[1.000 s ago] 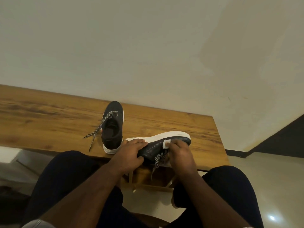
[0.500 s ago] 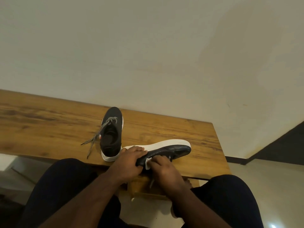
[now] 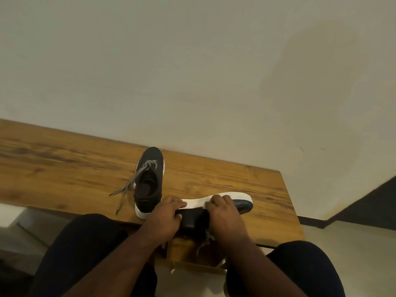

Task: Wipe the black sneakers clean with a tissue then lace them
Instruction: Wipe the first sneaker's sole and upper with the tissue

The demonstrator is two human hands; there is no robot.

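The left hand [image 3: 166,219] is gripping the heel of a black white-soled sneaker [image 3: 243,203] lying on its side at the wooden table's [image 3: 64,168] near edge. The right hand [image 3: 222,215] is curled over its sole; the tissue is hidden. Beyond the left hand, a second black sneaker [image 3: 150,181] is standing upright, laces [image 3: 128,185] trailing over open tabletop.

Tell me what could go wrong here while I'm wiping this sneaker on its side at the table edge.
1. The tipped sneaker sits near the table edge; a hard stroke by the right hand might push it off if the left hand loosens.
2. Its dangling lace could catch under the wiping hand.
3. The other sneaker has a loose lace trailing where an arm might drag it.
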